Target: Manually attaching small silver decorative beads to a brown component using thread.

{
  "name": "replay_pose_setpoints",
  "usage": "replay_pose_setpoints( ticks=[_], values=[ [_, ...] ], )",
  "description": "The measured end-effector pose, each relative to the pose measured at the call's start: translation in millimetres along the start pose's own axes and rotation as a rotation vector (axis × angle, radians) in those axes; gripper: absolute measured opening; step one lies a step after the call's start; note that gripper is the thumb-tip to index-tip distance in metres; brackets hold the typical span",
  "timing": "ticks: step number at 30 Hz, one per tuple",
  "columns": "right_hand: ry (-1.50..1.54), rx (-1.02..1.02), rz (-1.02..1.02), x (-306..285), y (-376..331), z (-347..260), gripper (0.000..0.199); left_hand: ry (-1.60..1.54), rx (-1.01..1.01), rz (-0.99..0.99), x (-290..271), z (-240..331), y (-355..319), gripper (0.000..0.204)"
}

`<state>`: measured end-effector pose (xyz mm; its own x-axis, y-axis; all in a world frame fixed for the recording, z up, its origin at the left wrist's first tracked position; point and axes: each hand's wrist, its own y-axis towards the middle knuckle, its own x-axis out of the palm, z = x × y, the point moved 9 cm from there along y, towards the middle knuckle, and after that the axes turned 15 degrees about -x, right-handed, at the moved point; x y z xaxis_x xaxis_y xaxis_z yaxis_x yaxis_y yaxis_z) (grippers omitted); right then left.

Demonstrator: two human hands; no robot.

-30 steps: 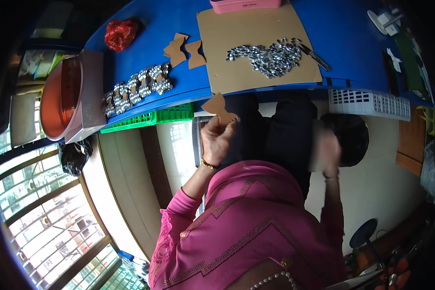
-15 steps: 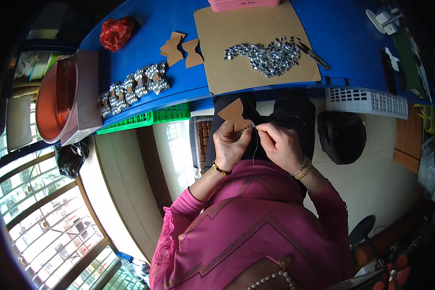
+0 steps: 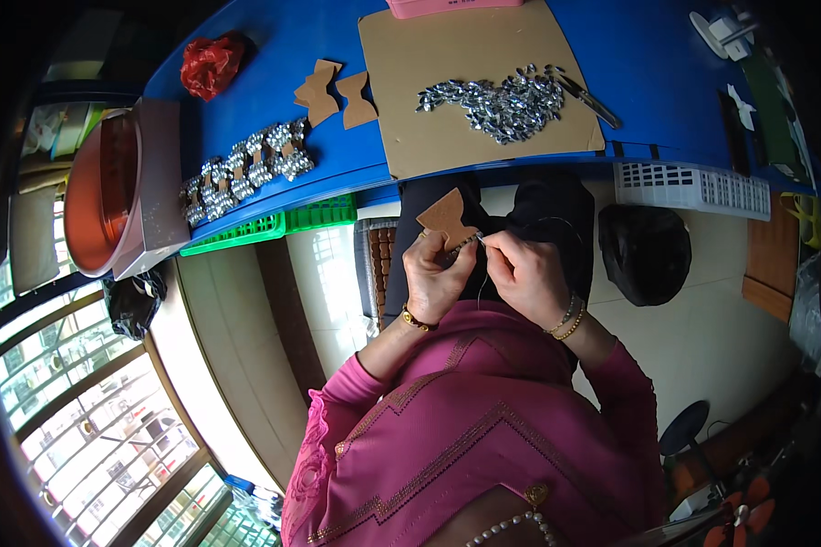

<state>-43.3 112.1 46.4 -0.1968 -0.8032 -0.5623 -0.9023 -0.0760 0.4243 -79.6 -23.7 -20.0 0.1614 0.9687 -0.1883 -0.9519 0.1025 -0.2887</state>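
The left hand (image 3: 434, 279) is grasping a brown cutout (image 3: 443, 219) between thumb and fingers, above the person's lap and just off the near edge of the blue surface (image 3: 347, 159). The cutout's wide upper end is showing above the grip, and small shiny bits are lining its right lower edge. The right hand (image 3: 531, 275) is pinching its thumb and fingertips together at that edge; what lies between them is too small to tell. A thin thread (image 3: 480, 290) is hanging below, between the two hands.

On the surface, silver gems (image 3: 513, 108) are lying in a loose heap on a tan board (image 3: 406, 68), with a slim dark tool (image 3: 591, 102) resting at the heap's right. A pink box (image 3: 452, 7) is sitting at the board's far edge. Left of the board, more cutouts (image 3: 357, 102) are lying near it, some overlapping. Further left, gem-covered bows (image 3: 246, 166) are lying in a row, and a red bag (image 3: 212, 66) is resting crumpled behind them. Green (image 3: 319, 213) and white baskets (image 3: 693, 190) are showing below the surface's near edge.
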Motion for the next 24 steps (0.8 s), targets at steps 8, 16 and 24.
replay_pose_setpoints(
  ticks=[8,16,24],
  values=[
    [0.422,0.392,-0.043,23.7,-18.5,35.5,0.005,0.223,0.291,-0.005,5.3,44.8,-13.9,0.012],
    [0.558,0.388,-0.175,13.3,-18.3,56.8,0.011,0.221,0.380,-0.313,21.2,51.3,-16.8,0.021],
    [0.666,0.410,-0.158,37.1,-32.6,64.6,0.009,0.300,0.374,-0.473,34.6,40.6,-25.5,0.022]
  ],
)
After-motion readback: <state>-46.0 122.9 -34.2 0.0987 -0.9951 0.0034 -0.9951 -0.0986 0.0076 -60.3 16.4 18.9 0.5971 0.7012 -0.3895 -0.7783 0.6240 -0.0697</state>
